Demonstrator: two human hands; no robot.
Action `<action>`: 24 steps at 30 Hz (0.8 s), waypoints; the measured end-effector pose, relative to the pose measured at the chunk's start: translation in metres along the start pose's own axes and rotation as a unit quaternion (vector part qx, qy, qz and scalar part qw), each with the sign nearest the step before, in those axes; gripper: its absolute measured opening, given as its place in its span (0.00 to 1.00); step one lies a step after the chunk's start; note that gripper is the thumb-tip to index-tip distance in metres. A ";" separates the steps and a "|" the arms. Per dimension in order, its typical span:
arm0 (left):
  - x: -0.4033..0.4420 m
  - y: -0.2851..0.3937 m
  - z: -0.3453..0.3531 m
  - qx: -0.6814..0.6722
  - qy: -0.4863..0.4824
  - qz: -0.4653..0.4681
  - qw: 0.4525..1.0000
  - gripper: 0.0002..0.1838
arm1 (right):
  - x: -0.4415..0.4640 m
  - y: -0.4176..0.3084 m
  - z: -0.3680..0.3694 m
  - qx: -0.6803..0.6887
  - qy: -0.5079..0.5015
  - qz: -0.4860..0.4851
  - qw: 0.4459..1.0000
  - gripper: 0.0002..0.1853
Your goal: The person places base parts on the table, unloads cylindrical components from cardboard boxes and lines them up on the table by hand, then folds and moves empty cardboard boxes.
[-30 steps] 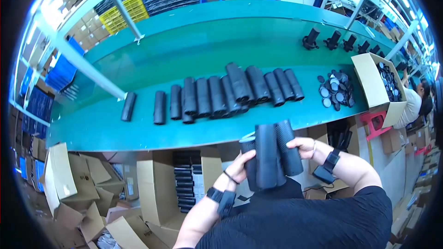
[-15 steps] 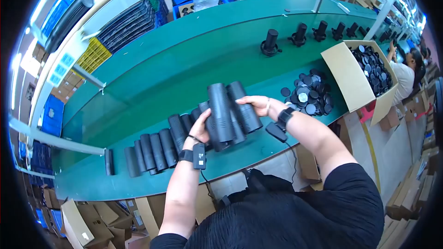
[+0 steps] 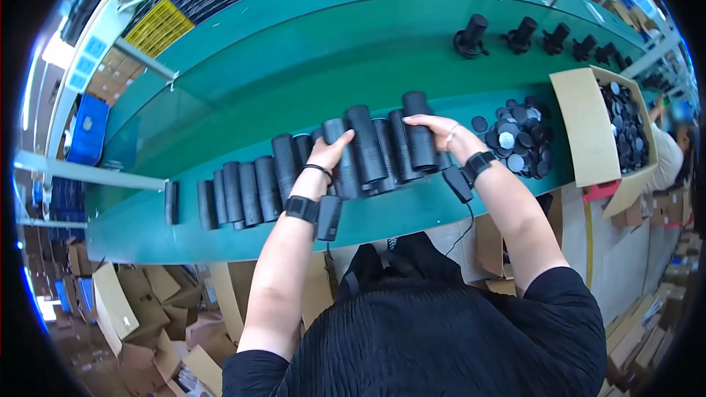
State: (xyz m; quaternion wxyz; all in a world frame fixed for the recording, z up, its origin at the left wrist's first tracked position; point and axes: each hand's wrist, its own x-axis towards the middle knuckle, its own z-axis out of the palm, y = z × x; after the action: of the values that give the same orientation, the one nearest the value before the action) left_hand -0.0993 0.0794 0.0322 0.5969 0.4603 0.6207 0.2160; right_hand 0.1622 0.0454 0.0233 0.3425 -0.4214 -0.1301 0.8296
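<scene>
Cardboard boxes (image 3: 118, 305), brown and gaping, sit jumbled below the left end of a long green-topped workbench (image 3: 309, 73). Beyond that end of the bench, a yellow latticed plastic crate (image 3: 159, 26) shows past the pale frame. One slim black cylindrical tube (image 3: 171, 203) lies by itself near the bench's left end; then comes a row of black cylindrical tubes (image 3: 248, 192), laid side by side along the bench's near half.

At the middle of the bench, the person's left hand (image 3: 327, 156) is clasped on the left side of a bundle of black textured tubes (image 3: 365, 143), its thumb on one tube, most of its fingers out of my sight. That bundle is over the bench's near half, beside the row; I can't tell whether all its weight rests on the green surface. The right hand (image 3: 439, 130) is closed over the upper part of the rightmost tube, so the two hands clamp the bundle between them.

Black upright cylinders on round bases (image 3: 471, 37) line the bench's far side toward the right. Nearer, a heap of flat black discs (image 3: 526, 136) spreads over the bench's right part. Past it, at the bench's right, stands an open brown carton (image 3: 577, 129) full of discs, and beyond, beside the bench, a blurred co-worker in a pale top (image 3: 668, 162).
</scene>
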 end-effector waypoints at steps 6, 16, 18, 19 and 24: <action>-0.019 0.013 0.006 0.259 0.147 0.060 0.953 0.46 | -0.005 0.006 -0.021 -0.046 0.067 -0.033 0.996 0.25; -0.022 0.025 -0.012 0.363 0.120 0.038 0.923 0.48 | -0.051 -0.006 -0.087 -0.248 0.405 -0.132 0.870 0.46; -0.023 0.030 -0.010 0.372 0.119 0.039 0.920 0.47 | -0.048 -0.003 -0.094 -0.266 0.419 -0.110 0.861 0.47; -0.026 0.030 -0.009 0.382 0.119 0.036 0.916 0.47 | -0.042 0.006 -0.095 -0.246 0.364 -0.131 0.889 0.47; -0.026 0.017 -0.008 0.405 0.149 0.076 0.899 0.46 | -0.027 0.018 -0.080 -0.199 0.310 -0.154 0.917 0.46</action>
State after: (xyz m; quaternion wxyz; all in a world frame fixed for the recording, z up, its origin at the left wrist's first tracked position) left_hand -0.1048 0.0682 0.0615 0.2407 0.6703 0.6997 0.0564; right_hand 0.2277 0.0082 -0.0184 0.3981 -0.6916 -0.2425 0.5516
